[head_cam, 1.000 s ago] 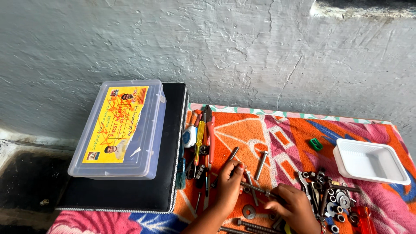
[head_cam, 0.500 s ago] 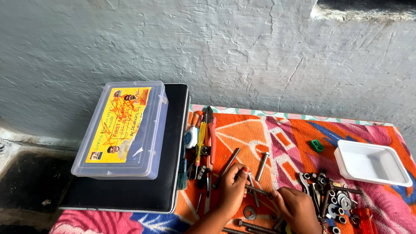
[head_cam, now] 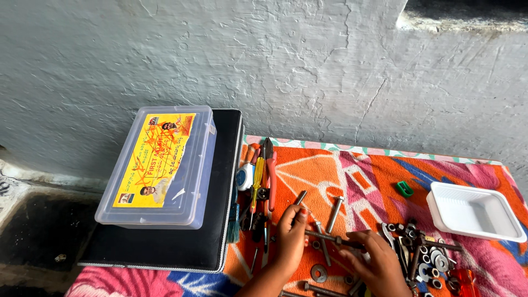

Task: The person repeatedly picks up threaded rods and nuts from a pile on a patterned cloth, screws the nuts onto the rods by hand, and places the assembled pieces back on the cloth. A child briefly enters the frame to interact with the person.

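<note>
Against a rough grey wall (head_cam: 308,66), a bright patterned cloth (head_cam: 352,176) holds a white tray (head_cam: 473,212), pliers (head_cam: 269,170) and scattered washers (head_cam: 434,261), while left hand (head_cam: 290,234) and right hand (head_cam: 374,261) pinch a long bolt (head_cam: 330,238) between them.

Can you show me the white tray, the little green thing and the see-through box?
white tray (head_cam: 476,234), head view, front rim.
little green thing (head_cam: 405,188), head view, its middle.
see-through box (head_cam: 201,168), head view, lid's bare right side.
</note>
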